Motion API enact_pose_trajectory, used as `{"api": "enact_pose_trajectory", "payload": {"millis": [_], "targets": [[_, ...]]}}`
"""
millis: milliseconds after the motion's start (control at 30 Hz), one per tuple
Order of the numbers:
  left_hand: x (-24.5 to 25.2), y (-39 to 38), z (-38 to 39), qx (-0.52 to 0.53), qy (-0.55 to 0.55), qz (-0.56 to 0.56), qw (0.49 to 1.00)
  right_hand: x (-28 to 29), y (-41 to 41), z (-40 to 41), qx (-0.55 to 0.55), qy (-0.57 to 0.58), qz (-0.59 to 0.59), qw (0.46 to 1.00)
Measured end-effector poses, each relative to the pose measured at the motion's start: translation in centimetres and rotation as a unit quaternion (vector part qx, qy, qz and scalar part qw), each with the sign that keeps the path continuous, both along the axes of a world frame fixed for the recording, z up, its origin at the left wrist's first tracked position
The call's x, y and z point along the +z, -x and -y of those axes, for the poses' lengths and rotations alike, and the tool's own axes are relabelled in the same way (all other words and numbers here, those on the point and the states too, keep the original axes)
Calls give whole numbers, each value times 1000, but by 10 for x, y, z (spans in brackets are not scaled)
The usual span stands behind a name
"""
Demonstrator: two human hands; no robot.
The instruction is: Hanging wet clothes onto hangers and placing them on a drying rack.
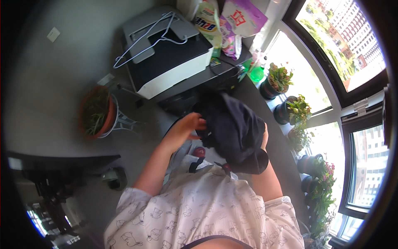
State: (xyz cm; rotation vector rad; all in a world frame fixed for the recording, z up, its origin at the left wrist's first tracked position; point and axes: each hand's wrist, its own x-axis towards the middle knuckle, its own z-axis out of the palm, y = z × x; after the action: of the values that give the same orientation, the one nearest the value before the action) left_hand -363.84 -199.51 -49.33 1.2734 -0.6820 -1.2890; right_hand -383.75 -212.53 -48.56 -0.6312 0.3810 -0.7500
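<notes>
A dark, bunched cloth garment hangs in front of my body. My right hand grips it at its right side; most of that hand is hidden behind the cloth. A cuff-like end of the garment droops over my right forearm. My left hand is at the garment's left edge, thumb and fingers apart. Its fingertips overlap the cloth, and nothing shows held between them. Beyond the garment, a thin white clothes hanger lies on top of a black-and-white printer.
Detergent bags and a purple-white paper bag stand beside the printer. Potted plants line the windowsill at right. An orange planter sits on a white stand at left. Below it is a dark table edge.
</notes>
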Motion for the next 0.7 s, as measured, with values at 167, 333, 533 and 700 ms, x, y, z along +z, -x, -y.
{"api": "enact_pose_trajectory", "payload": {"millis": [167,333,533,700], "targets": [[43,-13,18,7,-83,-109,991,-5,-20,-14,78,56,-70,993],[33,-21,-11,80,-24,15,996,7,-22,-19,123,86,-257,955],[-6,-25,-57,-31,-57,-89,994,32,-57,-32,370,24,-237,898],[-1,-22,-58,151,48,-450,879,-1,-75,12,522,150,-277,793]]}}
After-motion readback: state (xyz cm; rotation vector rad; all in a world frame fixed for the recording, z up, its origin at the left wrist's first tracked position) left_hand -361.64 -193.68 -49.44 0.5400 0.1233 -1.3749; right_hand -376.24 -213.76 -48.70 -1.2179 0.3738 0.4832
